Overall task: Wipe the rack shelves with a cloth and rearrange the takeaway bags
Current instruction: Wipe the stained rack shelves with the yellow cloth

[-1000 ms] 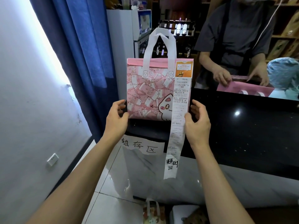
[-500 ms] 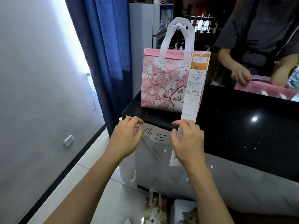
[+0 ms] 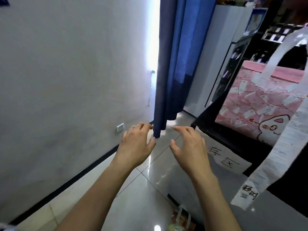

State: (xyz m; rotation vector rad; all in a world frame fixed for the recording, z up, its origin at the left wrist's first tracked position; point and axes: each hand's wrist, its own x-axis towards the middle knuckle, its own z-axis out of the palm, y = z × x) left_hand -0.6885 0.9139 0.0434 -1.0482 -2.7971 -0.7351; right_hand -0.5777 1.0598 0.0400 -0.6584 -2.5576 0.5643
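A pink takeaway bag with a cartoon cat and white handles stands upright on the black counter at the right. A long white receipt hangs from the bag down past the counter's front edge. My left hand and my right hand hover in mid-air left of the counter, over the floor, fingers loosely spread and holding nothing. Both are clear of the bag.
A blue curtain hangs ahead beside a grey wall. A white cabinet stands behind the counter. A paper label with handwriting is stuck on the counter's front. Another patterned bag sits on the tiled floor below.
Both hands let go of the bag, dropped past the counter edge and moved left. The view has swung left, so the bag now sits at the right edge.
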